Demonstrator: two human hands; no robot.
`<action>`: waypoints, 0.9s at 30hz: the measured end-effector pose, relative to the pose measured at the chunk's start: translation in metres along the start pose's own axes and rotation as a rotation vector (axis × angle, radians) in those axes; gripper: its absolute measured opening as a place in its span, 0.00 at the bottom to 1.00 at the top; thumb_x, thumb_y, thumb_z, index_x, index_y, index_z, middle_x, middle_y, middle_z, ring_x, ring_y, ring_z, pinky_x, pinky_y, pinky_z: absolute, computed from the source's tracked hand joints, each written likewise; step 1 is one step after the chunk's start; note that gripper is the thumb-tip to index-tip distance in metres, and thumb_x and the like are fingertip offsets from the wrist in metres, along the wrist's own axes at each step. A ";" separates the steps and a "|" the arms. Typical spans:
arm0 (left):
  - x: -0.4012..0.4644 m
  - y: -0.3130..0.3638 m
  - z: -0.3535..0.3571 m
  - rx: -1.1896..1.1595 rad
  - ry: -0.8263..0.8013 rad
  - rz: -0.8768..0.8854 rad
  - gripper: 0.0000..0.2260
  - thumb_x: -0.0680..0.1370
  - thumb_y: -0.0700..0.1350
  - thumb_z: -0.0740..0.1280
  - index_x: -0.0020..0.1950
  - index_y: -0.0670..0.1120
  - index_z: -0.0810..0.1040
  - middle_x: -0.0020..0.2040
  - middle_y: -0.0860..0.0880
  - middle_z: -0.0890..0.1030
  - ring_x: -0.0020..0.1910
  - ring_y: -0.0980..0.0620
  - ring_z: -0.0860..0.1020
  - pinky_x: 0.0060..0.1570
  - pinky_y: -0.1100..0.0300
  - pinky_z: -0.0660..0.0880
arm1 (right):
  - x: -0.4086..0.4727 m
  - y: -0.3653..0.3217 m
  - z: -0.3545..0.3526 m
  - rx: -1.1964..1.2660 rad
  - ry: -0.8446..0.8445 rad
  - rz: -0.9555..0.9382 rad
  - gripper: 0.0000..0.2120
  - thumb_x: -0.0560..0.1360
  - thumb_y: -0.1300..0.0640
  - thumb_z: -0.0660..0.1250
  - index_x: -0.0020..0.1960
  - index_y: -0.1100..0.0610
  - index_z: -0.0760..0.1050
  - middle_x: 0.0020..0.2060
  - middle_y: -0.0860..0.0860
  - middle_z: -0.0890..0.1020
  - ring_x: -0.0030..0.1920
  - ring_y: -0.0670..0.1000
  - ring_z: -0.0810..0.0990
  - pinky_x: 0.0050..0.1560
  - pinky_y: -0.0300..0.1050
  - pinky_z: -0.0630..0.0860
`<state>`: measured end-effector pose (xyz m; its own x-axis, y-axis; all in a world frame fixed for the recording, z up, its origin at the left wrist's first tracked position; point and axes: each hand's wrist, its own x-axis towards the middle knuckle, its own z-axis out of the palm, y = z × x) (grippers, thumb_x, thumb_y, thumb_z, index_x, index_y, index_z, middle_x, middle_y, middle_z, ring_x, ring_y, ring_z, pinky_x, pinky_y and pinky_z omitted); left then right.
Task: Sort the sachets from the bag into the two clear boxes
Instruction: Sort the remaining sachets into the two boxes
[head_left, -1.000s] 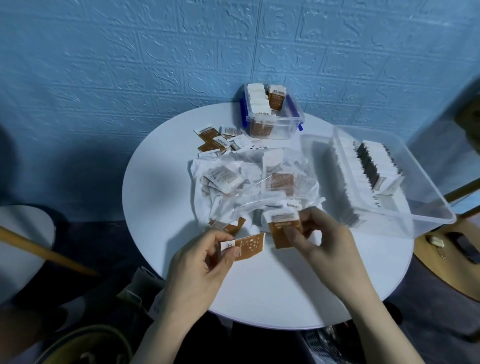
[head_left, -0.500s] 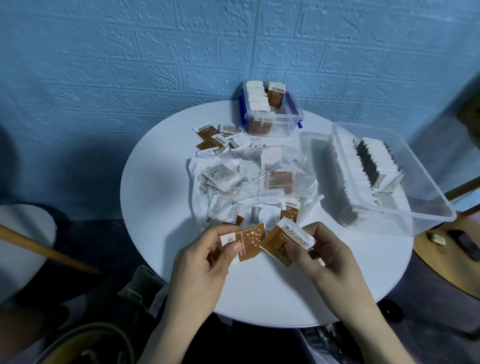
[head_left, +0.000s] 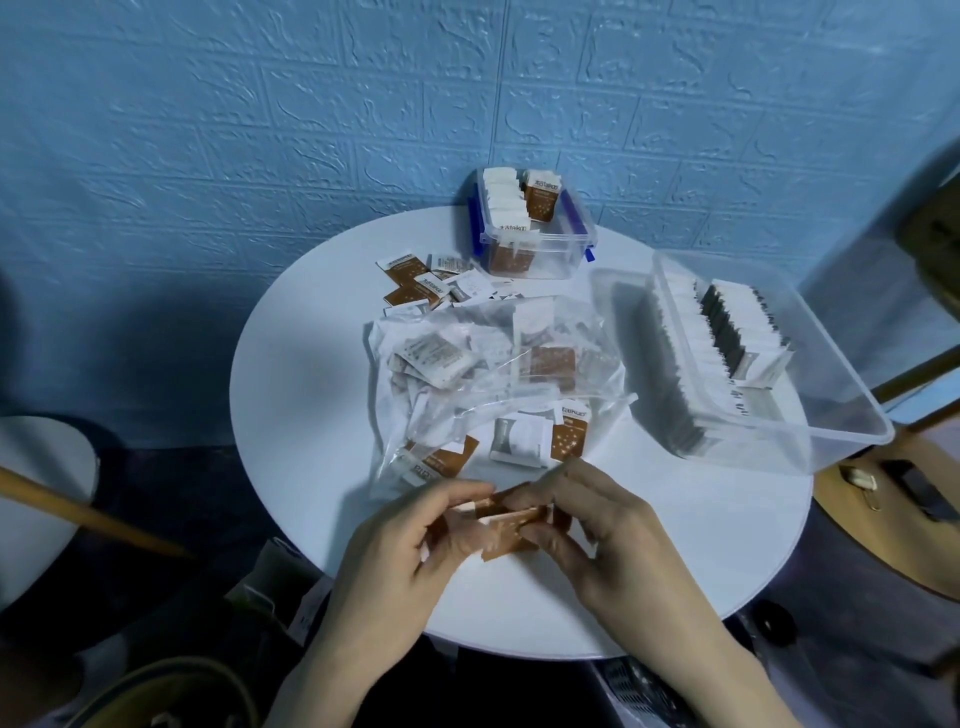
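1. The left hand (head_left: 410, 551) and the right hand (head_left: 602, 535) meet over the near edge of the round white surface (head_left: 311, 395), fingers curled, each pinching the brown sachets (head_left: 506, 525) held between them.
2. The clear bag (head_left: 493, 374) lies crumpled at the middle of the surface, with white and brown sachets inside it and spilling from its near side.
3. The small clear box (head_left: 530, 228) with blue clips stands at the far edge, with white and brown sachets upright in it.
4. The large clear box (head_left: 810, 415) sits at the right edge, overhanging it, with rows of white and dark sachets.
5. Loose sachets (head_left: 421, 283) lie just left of the small box.
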<state>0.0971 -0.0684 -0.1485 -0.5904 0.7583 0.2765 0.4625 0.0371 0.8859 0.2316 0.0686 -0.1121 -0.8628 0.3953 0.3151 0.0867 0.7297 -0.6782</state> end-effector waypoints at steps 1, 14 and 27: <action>-0.001 -0.001 0.001 0.015 0.006 -0.003 0.20 0.69 0.72 0.63 0.56 0.65 0.76 0.49 0.64 0.82 0.47 0.60 0.80 0.46 0.59 0.77 | 0.001 0.000 0.000 0.021 0.001 0.008 0.13 0.73 0.64 0.70 0.51 0.47 0.80 0.44 0.42 0.77 0.43 0.41 0.76 0.43 0.28 0.67; 0.031 -0.001 -0.002 0.404 0.257 0.355 0.08 0.76 0.51 0.67 0.53 0.51 0.80 0.45 0.56 0.81 0.45 0.55 0.77 0.44 0.59 0.73 | 0.049 0.031 -0.021 -0.368 -0.023 0.392 0.24 0.73 0.50 0.70 0.68 0.46 0.70 0.66 0.43 0.73 0.58 0.51 0.76 0.49 0.45 0.71; 0.030 -0.004 -0.004 0.371 0.119 0.197 0.25 0.68 0.39 0.77 0.59 0.58 0.74 0.49 0.69 0.71 0.49 0.69 0.71 0.50 0.77 0.66 | 0.052 0.031 -0.016 -0.180 0.041 0.516 0.33 0.65 0.54 0.78 0.66 0.48 0.70 0.57 0.46 0.70 0.56 0.51 0.76 0.54 0.47 0.73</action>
<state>0.0750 -0.0482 -0.1426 -0.5290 0.6946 0.4875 0.7676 0.1467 0.6239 0.1977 0.1204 -0.1063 -0.6662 0.7458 -0.0003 0.5803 0.5182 -0.6283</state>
